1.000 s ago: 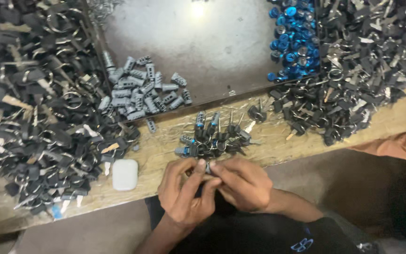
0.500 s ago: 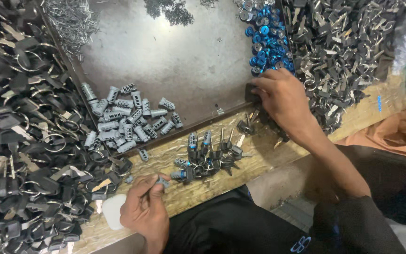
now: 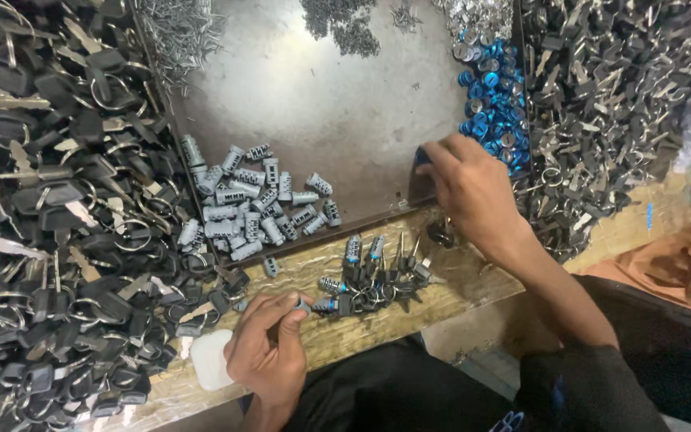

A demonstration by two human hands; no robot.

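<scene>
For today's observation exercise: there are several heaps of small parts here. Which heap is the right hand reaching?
The right hand reaches the blue-capped cylinders at the metal tray's right edge, the only coloured heap; the rest are grey or black.

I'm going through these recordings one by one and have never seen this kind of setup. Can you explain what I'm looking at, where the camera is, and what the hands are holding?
There is no machine here: a person works with two bare hands, and the single camera is worn on their head, looking down. The left hand pinches a small grey cylinder part at the wooden bench edge. The right hand reaches into a metal tray, fingers on a blue cap beside a pile of blue caps. In the tray lie grey lock cylinders. Heaps of black-headed keys flank both sides, and a small cluster of keys with cylinders sits between the hands. A white case lies near the left hand.
</scene>
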